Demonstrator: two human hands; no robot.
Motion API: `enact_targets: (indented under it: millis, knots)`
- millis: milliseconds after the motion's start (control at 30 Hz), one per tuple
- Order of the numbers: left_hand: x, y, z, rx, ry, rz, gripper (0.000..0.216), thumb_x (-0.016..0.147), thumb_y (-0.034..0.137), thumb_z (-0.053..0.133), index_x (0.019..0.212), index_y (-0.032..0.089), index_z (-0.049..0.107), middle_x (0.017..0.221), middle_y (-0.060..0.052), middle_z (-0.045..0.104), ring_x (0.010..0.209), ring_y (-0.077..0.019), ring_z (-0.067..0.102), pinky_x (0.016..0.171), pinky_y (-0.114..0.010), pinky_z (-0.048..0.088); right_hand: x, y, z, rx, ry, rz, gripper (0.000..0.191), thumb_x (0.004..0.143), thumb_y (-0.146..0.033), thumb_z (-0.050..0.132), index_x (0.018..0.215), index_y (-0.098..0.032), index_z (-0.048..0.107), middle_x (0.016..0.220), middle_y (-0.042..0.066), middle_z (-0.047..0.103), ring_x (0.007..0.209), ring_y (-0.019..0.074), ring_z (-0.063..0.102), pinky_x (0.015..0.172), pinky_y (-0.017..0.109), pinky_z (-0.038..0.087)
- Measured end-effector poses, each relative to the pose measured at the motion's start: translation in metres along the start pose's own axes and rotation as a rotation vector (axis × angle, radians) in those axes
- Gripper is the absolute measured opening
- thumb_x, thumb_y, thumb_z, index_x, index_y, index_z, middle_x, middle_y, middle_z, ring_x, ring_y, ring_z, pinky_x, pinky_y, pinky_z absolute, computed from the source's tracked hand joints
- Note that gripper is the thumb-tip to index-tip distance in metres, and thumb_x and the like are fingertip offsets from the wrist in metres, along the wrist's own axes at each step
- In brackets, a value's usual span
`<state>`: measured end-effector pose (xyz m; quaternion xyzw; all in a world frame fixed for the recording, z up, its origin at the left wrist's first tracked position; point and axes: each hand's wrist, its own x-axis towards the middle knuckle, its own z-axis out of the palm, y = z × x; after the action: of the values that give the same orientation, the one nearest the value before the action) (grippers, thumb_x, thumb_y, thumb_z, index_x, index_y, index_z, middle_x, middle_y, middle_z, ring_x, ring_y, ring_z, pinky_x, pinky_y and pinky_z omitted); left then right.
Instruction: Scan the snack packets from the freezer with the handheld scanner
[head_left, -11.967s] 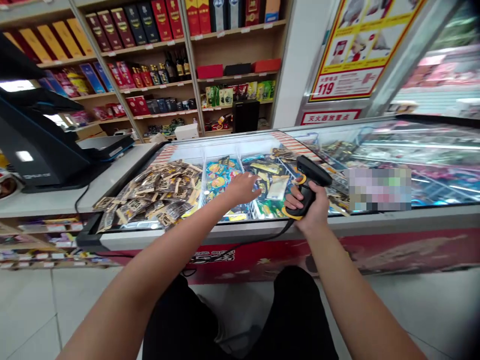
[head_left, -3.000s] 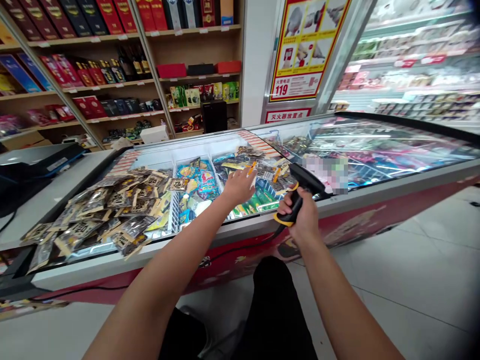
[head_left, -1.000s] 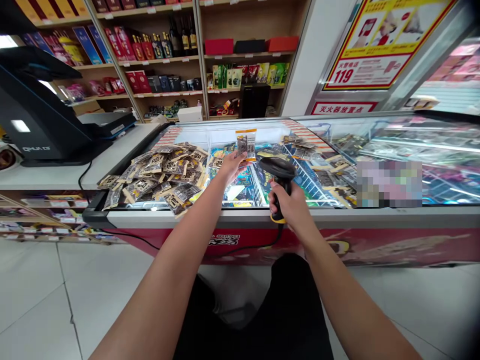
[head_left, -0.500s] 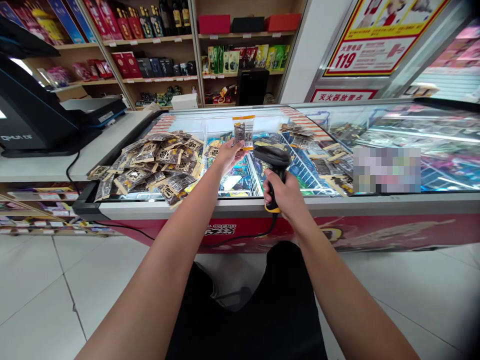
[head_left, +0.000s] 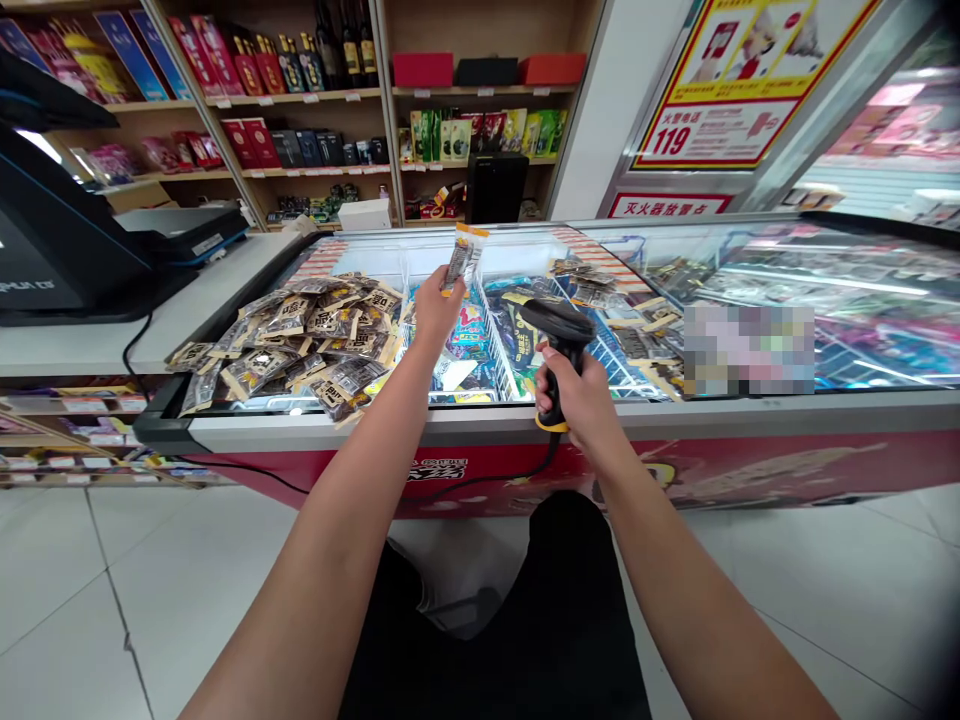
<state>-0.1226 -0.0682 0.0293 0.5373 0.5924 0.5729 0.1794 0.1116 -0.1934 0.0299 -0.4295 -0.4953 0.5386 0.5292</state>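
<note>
My left hand is closed on the lower part of a small snack packet with orange ends, held up and tilted above the glass-topped chest freezer. My right hand is wrapped round the grip of a black and yellow barcode scanner. The scanner's head points left, toward the packet side, with a gap between the two. A big pile of snack packets lies on the glass left of my left hand. Beyond the scanner, to the right, is a smaller heap of packets.
On a counter at the left stands a black checkout machine. The scanner's cable hangs along the freezer's red front. Shelves with bottles and boxes rise behind. Wire baskets of bagged goods show through the glass.
My left hand has moved a little left with the packet, which has turned from facing me to a slanted angle. The scanner stays in my right hand, and the view has shifted slightly.
</note>
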Motion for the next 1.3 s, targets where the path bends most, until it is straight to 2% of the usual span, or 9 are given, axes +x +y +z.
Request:
enact_targets:
  millis: [100,233,367,533,600,733,867,1033,1300]
  knots:
    - [-0.005,0.005,-0.019,0.407,0.173,0.167,0.022,0.109,0.028,0.068,0.124,0.025,0.084,0.136,-0.018,0.077,0.137,-0.0394,0.068,0.115,-0.05,0.056,0.001,-0.005,-0.023,0.058,0.041,0.001,0.054,0.078,-0.059,0.097,0.104,-0.027,0.063,0.062,-0.01,0.057,0.043,0.0098,0.047,0.041,0.023,0.043]
    - [-0.013,0.003,-0.03,0.706,0.147,0.099,0.029,0.105,0.034,0.07,0.127,0.024,0.087,0.147,-0.025,0.071,0.152,-0.0528,0.053,0.122,-0.068,0.046,0.003,-0.009,-0.06,0.19,0.097,-0.01,0.051,0.077,-0.057,0.096,0.103,-0.027,0.064,0.062,-0.01,0.054,0.044,0.0092,0.045,0.041,0.021,0.043]
    - [-0.019,0.0,-0.023,0.794,0.066,0.025,0.032,0.095,0.033,0.076,0.121,0.019,0.088,0.14,-0.03,0.071,0.149,-0.0595,0.051,0.119,-0.077,0.041,0.009,-0.008,-0.094,0.32,0.206,-0.001,0.045,0.079,-0.053,0.094,0.1,-0.027,0.064,0.062,-0.01,0.051,0.045,0.0084,0.042,0.041,0.019,0.042]
    - [-0.034,0.017,0.0,0.776,-0.016,0.232,0.041,0.094,0.027,0.072,0.133,0.028,0.085,0.152,-0.024,0.069,0.149,-0.0536,0.052,0.118,-0.073,0.042,0.005,-0.005,-0.135,0.447,0.341,-0.006,0.039,0.082,-0.049,0.091,0.097,-0.026,0.063,0.062,-0.011,0.047,0.044,0.0062,0.037,0.042,0.016,0.041]
    - [-0.043,0.029,0.019,0.761,-0.151,0.345,0.044,0.098,0.024,0.066,0.138,0.029,0.083,0.156,-0.021,0.069,0.152,-0.0498,0.052,0.121,-0.069,0.042,-0.001,-0.002,-0.152,0.483,0.41,-0.042,0.04,0.083,-0.049,0.091,0.097,-0.026,0.062,0.062,-0.011,0.047,0.045,0.0062,0.037,0.042,0.015,0.041]
    - [-0.059,0.052,0.077,0.633,-0.646,0.512,0.053,0.102,0.025,0.062,0.153,0.027,0.075,0.163,-0.018,0.069,0.155,-0.0442,0.055,0.128,-0.062,0.044,-0.017,0.003,-0.18,0.519,0.535,-0.116,0.041,0.086,-0.051,0.091,0.098,-0.026,0.06,0.062,-0.012,0.047,0.046,0.0066,0.038,0.044,0.015,0.041]
    - [-0.073,0.072,0.146,0.435,-0.939,0.467,0.069,0.103,0.037,0.072,0.17,0.024,0.061,0.184,-0.019,0.052,0.169,-0.048,0.044,0.138,-0.065,0.035,-0.033,0.004,-0.201,0.506,0.606,-0.15,0.044,0.089,-0.058,0.088,0.097,-0.027,0.058,0.063,-0.012,0.045,0.045,0.0076,0.038,0.044,0.017,0.042]
    - [-0.086,0.085,0.193,0.499,-0.813,0.44,0.062,0.105,0.04,0.078,0.164,0.026,0.064,0.181,-0.021,0.056,0.169,-0.0518,0.043,0.137,-0.068,0.034,-0.048,0.004,-0.228,0.516,0.661,-0.168,0.039,0.089,-0.053,0.086,0.094,-0.027,0.057,0.063,-0.012,0.044,0.046,0.0078,0.038,0.044,0.017,0.041]
    - [-0.078,0.082,0.173,0.507,-0.63,0.487,0.019,0.108,0.025,0.069,0.12,0.018,0.081,0.123,-0.022,0.082,0.132,-0.0425,0.075,0.118,-0.05,0.052,-0.053,0.009,-0.251,0.608,0.748,-0.129,0.022,0.095,-0.038,0.072,0.088,-0.026,0.056,0.065,-0.01,0.043,0.048,0.0075,0.034,0.044,0.016,0.041]
